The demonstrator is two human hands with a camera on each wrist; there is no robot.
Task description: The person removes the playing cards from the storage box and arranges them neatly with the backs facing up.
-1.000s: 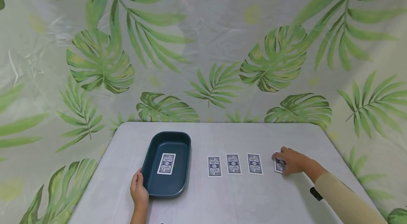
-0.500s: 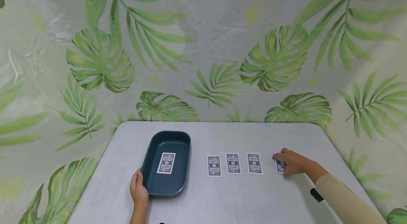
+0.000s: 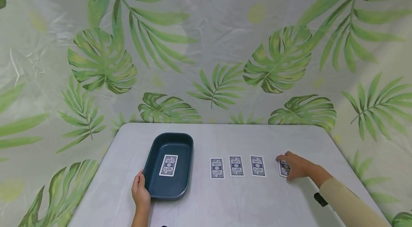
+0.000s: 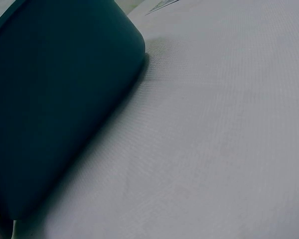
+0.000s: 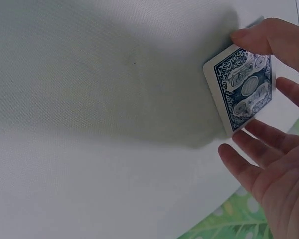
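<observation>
At the right end of the table my right hand (image 3: 297, 165) grips a blue-backed playing card (image 3: 284, 168) by its edges. In the right wrist view, the thumb is on one side of that playing card (image 5: 244, 89) and fingers are at the opposite side; the hand covers part of it. My left hand (image 3: 141, 193) holds the lower left side of a dark teal tray (image 3: 167, 194). Another face-down playing card (image 3: 168, 165) lies inside the tray. The left wrist view is largely the tray's outer wall (image 4: 60, 99).
Three more face-down playing cards stand in a row between tray and right hand: a left one (image 3: 217, 168), a middle one (image 3: 236, 166) and a right one (image 3: 258, 166). A white cloth covers the table (image 3: 238, 205). Behind it hangs a leaf-patterned sheet (image 3: 212, 48).
Almost nothing differs. My right hand and the card under it have shifted very slightly; the left hand, tray and other cards stay put.
</observation>
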